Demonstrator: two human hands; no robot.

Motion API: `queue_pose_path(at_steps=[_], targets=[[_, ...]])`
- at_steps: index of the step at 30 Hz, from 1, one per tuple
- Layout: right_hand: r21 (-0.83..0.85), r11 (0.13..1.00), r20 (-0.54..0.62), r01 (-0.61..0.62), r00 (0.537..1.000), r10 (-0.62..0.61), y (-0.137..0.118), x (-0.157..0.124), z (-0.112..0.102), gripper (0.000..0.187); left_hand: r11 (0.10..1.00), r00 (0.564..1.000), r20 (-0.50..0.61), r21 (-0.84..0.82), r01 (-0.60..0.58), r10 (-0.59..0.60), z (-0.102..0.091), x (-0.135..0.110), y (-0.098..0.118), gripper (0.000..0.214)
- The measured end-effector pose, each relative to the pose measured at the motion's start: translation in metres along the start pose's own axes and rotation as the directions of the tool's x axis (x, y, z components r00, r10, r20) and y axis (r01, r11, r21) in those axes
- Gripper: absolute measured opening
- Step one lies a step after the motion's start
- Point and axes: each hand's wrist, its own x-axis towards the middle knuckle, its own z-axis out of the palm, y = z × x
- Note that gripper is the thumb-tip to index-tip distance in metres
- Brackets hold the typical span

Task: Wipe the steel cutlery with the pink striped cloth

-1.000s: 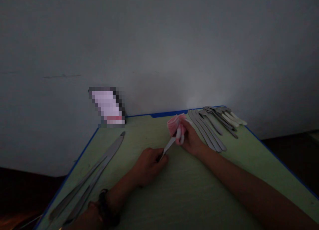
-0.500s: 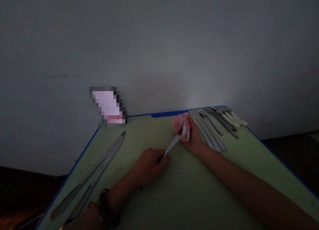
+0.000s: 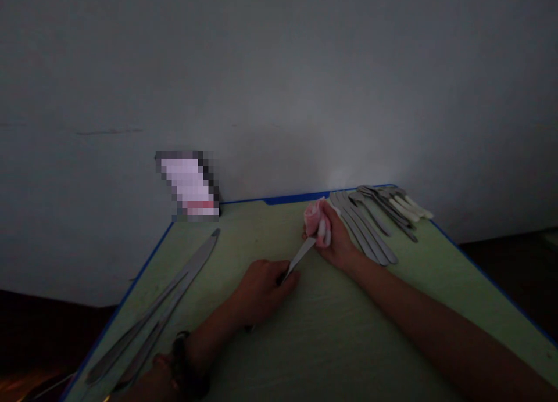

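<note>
Head view, dim light. Near left on the green counter: long knives lying side by side, tips pointing far. Dark strap on the left wrist. Centre: left hand, grip closed on the handle end of a knife, blade angled far-right. Just beyond it, right hand, grip closed on a pink cloth bunched around the blade's far end. Far right: cutlery row fanned out by the counter edge. Far left: pixelated block against the wall.
</note>
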Motion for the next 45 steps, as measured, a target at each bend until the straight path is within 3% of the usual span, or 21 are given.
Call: queue_pose_path(at_steps=[11, 25, 32, 38, 45], targets=[[0.063, 0.997, 0.064, -0.050, 0.997, 0.046, -0.003, -0.003, 0.003, 0.030, 0.999, 1.000, 0.003, -0.048, -0.016, 0.016, -0.002, 0.000, -0.002, 0.036], [0.037, 0.998, 0.037, -0.060, 0.998, 0.059, 0.000, 0.001, -0.001, 0.033, 1.000, 1.000, 0.016, -0.008, 0.013, -0.013, -0.003, 0.000, 0.001, 0.038], [0.096, 0.994, 0.118, -0.058, 0.992, 0.047, -0.004, -0.008, 0.007, 0.036, 0.999, 0.998, 0.053, -0.027, 0.019, -0.018, -0.007, -0.002, 0.006, 0.042], [0.209, 0.977, 0.080, -0.052, 0.996, 0.036, -0.007, -0.007, 0.001, 0.046, 0.995, 1.000, 0.019, -0.097, 0.000, 0.002, -0.009, -0.003, 0.008, 0.044], [0.227, 0.970, 0.098, -0.083, 0.993, 0.062, -0.004, 0.000, -0.009, 0.048, 0.971, 0.997, 0.005, -0.228, 0.076, -0.077, -0.006, -0.001, 0.005, 0.053]])
